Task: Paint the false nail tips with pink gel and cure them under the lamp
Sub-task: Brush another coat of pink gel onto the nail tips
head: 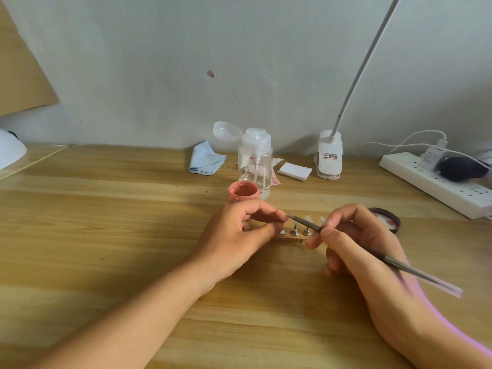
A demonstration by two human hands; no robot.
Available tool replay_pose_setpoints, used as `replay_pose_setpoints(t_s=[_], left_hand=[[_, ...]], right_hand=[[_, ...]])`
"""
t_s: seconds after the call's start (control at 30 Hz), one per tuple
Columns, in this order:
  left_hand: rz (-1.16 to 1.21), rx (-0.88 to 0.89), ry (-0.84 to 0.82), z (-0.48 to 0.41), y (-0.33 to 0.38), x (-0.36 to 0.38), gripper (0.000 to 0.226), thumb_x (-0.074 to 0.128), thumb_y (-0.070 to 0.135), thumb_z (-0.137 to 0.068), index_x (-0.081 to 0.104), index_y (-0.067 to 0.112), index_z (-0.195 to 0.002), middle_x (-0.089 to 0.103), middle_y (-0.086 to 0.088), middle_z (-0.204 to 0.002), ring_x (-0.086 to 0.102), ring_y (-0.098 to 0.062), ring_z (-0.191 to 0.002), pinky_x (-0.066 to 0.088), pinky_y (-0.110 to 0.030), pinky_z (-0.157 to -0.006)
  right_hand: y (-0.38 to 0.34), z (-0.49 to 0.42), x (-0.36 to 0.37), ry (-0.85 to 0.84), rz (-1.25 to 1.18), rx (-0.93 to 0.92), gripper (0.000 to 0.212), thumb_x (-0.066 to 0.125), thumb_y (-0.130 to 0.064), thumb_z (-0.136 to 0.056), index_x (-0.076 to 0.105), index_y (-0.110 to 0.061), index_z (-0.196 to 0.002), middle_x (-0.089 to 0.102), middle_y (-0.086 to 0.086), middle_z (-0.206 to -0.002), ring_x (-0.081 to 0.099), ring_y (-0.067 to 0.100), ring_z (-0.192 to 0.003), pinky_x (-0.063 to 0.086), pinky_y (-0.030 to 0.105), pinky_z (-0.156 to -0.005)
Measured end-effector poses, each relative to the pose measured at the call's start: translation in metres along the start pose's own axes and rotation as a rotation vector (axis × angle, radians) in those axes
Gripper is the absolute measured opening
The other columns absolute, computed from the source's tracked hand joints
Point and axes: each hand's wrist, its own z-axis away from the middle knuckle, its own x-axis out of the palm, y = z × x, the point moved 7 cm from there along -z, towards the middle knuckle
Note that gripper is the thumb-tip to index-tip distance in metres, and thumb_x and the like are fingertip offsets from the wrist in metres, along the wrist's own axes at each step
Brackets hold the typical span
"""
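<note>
the right hand [354,243] grips a thin grey brush [399,265] like a pen, thumb and forefinger clamped on the shaft near the front, the other fingers curled under. the brush slants up and left, and its tip sits right at the forefinger tip of the left hand [239,235]. the left hand's thumb and forefinger curl toward each other at the left end of the nail stand [290,240] — whether they pinch a nail tip there i cannot tell, since the fingers hide that spot.

the stand is a low wooden strip on the desk [106,235] between the two hands, with small metal holders [294,231] upright on it. pale false nail tips [308,218] show just behind the brush shaft.

the open pink gel jar [243,192] stands just behind the left hand, touching or almost touching a clear pump bottle [255,161] with its cap flipped back. the jar's dark lid [386,219] lies face up behind the right hand.

further back, near the wall: a folded blue cloth [206,159], white pads [294,170], a white clip lamp [330,158] with a long arm, and a power strip [436,182] to the right. a white domed lamp [10,150] sits at the far left edge — well apart from the stand.
</note>
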Motion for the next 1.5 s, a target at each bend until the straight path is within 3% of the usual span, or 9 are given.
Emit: replay_pose_setpoints(t_s=[0.23, 0.4, 0.57, 0.7, 0.9, 0.97, 1.13, 1.3, 1.5], left_hand=[[0.003, 0.001, -0.014, 0.0003, 0.0013, 0.0003, 0.017, 0.075, 0.013, -0.086, 0.074, 0.03, -0.086, 0.075, 0.016, -0.094, 0.066, 0.005, -0.093, 0.044, -0.007, -0.075], [0.014, 0.004, -0.022, -0.0002, 0.0008, 0.0012, 0.017, 0.075, 0.012, -0.086, 0.074, 0.029, -0.086, 0.075, 0.014, -0.096, 0.066, 0.001, -0.096, 0.049, -0.013, -0.08], [0.022, 0.001, -0.015, -0.0003, -0.0006, 0.0005, 0.016, 0.076, 0.014, -0.086, 0.075, 0.029, -0.088, 0.074, 0.015, -0.093, 0.066, 0.001, -0.09, 0.049, -0.014, -0.076], [0.034, 0.013, -0.021, 0.0003, 0.0009, 0.0009, 0.017, 0.075, 0.011, -0.086, 0.075, 0.029, -0.087, 0.074, 0.015, -0.093, 0.066, 0.003, -0.09, 0.047, -0.011, -0.075], [0.018, 0.005, -0.012, -0.0003, -0.0003, 0.0001, 0.018, 0.076, 0.014, -0.086, 0.075, 0.033, -0.086, 0.074, 0.017, -0.091, 0.066, 0.002, -0.086, 0.048, -0.014, -0.073], [0.018, 0.005, -0.01, -0.0003, -0.0003, 0.0005, 0.018, 0.076, 0.014, -0.086, 0.075, 0.031, -0.087, 0.074, 0.016, -0.091, 0.066, 0.0, -0.089, 0.049, -0.016, -0.076], [0.026, -0.001, -0.017, 0.0002, 0.0001, 0.0008, 0.016, 0.076, 0.014, -0.086, 0.075, 0.03, -0.087, 0.074, 0.017, -0.092, 0.064, 0.007, -0.084, 0.044, -0.008, -0.069], [0.03, 0.007, -0.016, 0.0003, 0.0013, 0.0006, 0.014, 0.075, 0.013, -0.086, 0.076, 0.027, -0.088, 0.074, 0.013, -0.092, 0.067, 0.0, -0.091, 0.047, -0.011, -0.075], [0.043, -0.006, -0.01, 0.0002, 0.0005, 0.001, 0.015, 0.076, 0.015, -0.085, 0.076, 0.03, -0.085, 0.075, 0.012, -0.093, 0.068, -0.007, -0.092, 0.048, -0.013, -0.077]], right_hand=[[-0.0001, 0.0003, 0.0016, -0.025, -0.012, 0.001, 0.023, 0.057, -0.001, -0.091, 0.057, -0.018, -0.076, 0.072, 0.016, -0.076, 0.051, 0.012, -0.054, 0.049, 0.025, -0.053], [-0.0009, 0.0001, 0.0005, -0.031, 0.001, -0.01, 0.025, 0.057, -0.001, -0.092, 0.058, -0.02, -0.076, 0.072, 0.015, -0.077, 0.051, 0.012, -0.054, 0.051, 0.029, -0.054], [-0.0012, 0.0014, 0.0069, -0.094, 0.039, -0.007, 0.016, 0.067, -0.011, -0.09, 0.057, -0.021, -0.081, 0.074, 0.012, -0.082, 0.054, 0.007, -0.055, 0.05, 0.026, -0.054], [-0.0021, 0.0006, 0.0025, -0.057, 0.023, -0.035, 0.023, 0.059, 0.0, -0.092, 0.057, -0.019, -0.08, 0.073, 0.015, -0.08, 0.054, 0.01, -0.053, 0.05, 0.027, -0.052], [-0.0017, 0.0006, 0.0061, -0.093, 0.042, -0.023, 0.015, 0.067, -0.011, -0.09, 0.057, -0.019, -0.083, 0.075, 0.012, -0.082, 0.054, 0.01, -0.053, 0.05, 0.028, -0.053], [-0.0008, 0.0002, 0.0046, -0.083, 0.06, -0.026, 0.017, 0.063, -0.005, -0.093, 0.056, -0.018, -0.084, 0.075, 0.012, -0.082, 0.054, 0.01, -0.053, 0.049, 0.029, -0.053], [-0.0023, 0.0013, 0.001, -0.038, 0.032, -0.021, 0.018, 0.064, -0.008, -0.09, 0.057, -0.021, -0.079, 0.073, 0.014, -0.079, 0.056, 0.004, -0.056, 0.049, 0.032, -0.054], [-0.0023, 0.0025, 0.0042, -0.047, 0.051, -0.004, 0.023, 0.057, 0.0, -0.092, 0.056, -0.018, -0.079, 0.072, 0.014, -0.077, 0.055, 0.002, -0.054, 0.045, 0.039, -0.061], [-0.0028, 0.0027, 0.0013, -0.017, 0.037, -0.008, 0.02, 0.056, 0.002, -0.091, 0.054, -0.014, -0.079, 0.07, 0.014, -0.073, 0.052, 0.002, -0.051, 0.043, 0.033, -0.052]])
